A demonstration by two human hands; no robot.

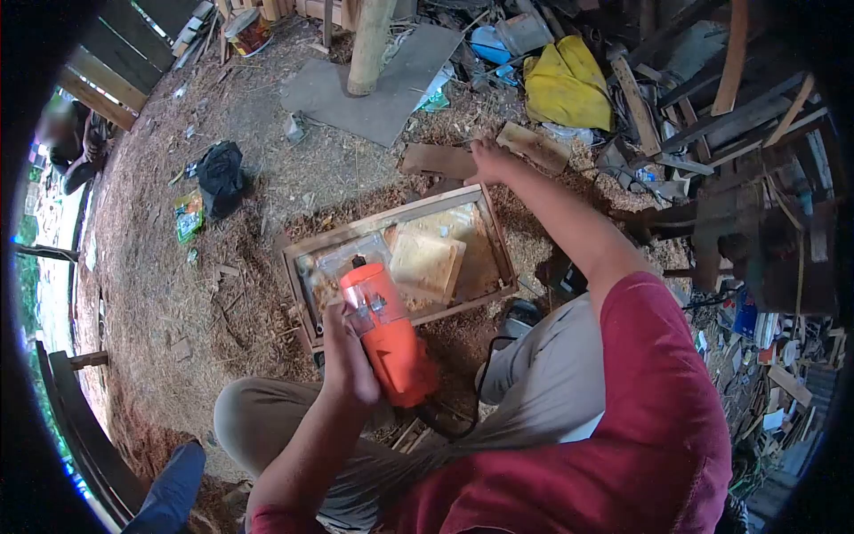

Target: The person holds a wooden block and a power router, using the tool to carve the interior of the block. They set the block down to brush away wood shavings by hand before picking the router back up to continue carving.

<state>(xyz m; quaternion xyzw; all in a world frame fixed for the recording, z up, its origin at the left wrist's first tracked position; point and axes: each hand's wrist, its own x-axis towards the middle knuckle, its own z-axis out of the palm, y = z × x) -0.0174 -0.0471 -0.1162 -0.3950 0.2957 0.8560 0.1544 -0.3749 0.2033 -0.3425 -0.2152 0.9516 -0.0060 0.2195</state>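
Observation:
My left hand (345, 360) is wrapped around an orange trim router (391, 347) with a clear guard section. The router is tilted above a shallow wooden frame tray (400, 214), its black collet end pointing away from me. Stretched forward past the tray, my right hand (491, 162) has its fingers closed at the right end of a flat brown wooden board (438, 160). Inside the tray lie a square light wooden block (429, 265) and a clear plastic piece (351, 254), partly covered by the router.
Another wooden board (535, 147) lies right of my hand. A post (369, 49) stands on a grey sheet (400, 93). A yellow cloth (569, 84) and scrap wood lie right; a black bag (221, 178) lies left. Another person's leg (169, 489) shows lower left.

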